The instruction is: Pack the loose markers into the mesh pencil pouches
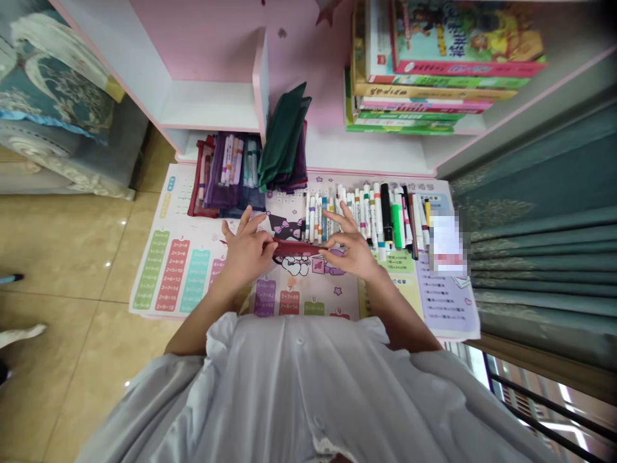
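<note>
My left hand [245,252] and right hand [351,247] both pinch a flat dark-red pouch [296,248], held just above the times-table mat [193,276] — behind it, a purple mesh pouch [226,193] holds markers [230,161], with loose markers [366,215] lined up alongside.

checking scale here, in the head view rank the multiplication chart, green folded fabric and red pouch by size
Multiplication chart, dark green folded fabric, dark red pouch. The pouch looks edge-on, so its rank is unsure.
</note>
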Action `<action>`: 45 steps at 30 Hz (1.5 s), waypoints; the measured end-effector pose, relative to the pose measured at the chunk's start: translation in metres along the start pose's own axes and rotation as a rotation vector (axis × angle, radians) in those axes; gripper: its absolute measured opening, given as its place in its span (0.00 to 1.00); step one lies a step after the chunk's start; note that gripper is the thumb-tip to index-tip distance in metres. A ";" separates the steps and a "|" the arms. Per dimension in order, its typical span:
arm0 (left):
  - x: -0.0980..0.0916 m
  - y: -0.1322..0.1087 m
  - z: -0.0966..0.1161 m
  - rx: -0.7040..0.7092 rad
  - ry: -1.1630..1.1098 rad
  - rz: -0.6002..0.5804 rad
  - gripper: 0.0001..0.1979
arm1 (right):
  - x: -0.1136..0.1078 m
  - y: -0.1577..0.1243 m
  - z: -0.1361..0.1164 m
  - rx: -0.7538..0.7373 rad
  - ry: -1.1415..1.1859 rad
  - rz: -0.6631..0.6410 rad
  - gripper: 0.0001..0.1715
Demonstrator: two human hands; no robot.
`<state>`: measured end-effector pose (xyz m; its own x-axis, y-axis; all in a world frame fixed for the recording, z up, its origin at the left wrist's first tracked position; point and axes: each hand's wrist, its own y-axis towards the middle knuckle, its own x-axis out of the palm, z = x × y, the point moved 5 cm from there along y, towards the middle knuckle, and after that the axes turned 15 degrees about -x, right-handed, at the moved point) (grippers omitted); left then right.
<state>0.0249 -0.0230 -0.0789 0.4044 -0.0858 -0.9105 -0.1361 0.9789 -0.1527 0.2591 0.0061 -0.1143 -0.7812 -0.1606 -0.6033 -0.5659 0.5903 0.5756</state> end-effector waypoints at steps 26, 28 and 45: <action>-0.007 0.000 -0.010 -0.035 0.017 0.008 0.09 | 0.001 -0.001 0.003 0.001 0.023 0.000 0.12; -0.008 -0.001 -0.010 -0.041 0.010 0.003 0.09 | 0.001 -0.001 0.003 0.009 0.033 -0.010 0.12; -0.008 0.000 -0.016 -0.056 0.019 0.005 0.10 | 0.003 -0.001 0.001 -0.024 0.017 -0.010 0.11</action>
<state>0.0074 -0.0256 -0.0774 0.3866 -0.0851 -0.9183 -0.1886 0.9674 -0.1690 0.2573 0.0064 -0.1173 -0.7800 -0.1799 -0.5993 -0.5794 0.5692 0.5833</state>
